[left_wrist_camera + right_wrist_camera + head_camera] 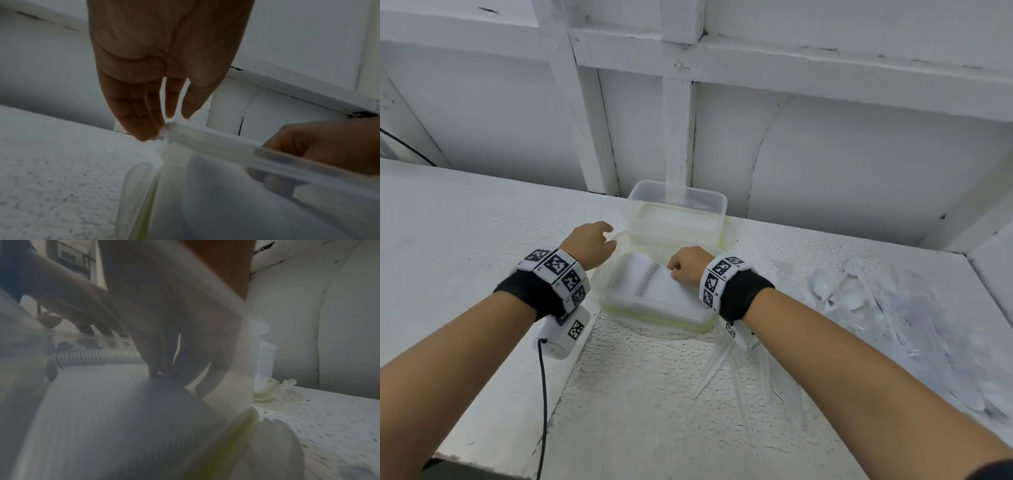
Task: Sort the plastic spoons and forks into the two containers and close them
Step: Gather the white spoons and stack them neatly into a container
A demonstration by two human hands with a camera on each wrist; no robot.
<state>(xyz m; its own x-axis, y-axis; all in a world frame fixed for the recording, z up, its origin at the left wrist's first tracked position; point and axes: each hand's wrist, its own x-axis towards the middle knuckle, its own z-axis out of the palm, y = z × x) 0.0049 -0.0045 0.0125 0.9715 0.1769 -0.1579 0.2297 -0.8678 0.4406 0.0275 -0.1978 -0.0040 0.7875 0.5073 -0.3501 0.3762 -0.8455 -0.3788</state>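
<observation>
The near container (657,310) stands on the desk (482,219), and inside it lies a tight row of forks (664,286). The right hand (690,270) has its fingers (156,363) bent down onto the row, pressing it; the left hand (590,245), fingers straight, touches the container's left rim. It is better to press evenly (not at one end only), so the row stays flat. Handles run near to far, tines pointing away.
</observation>
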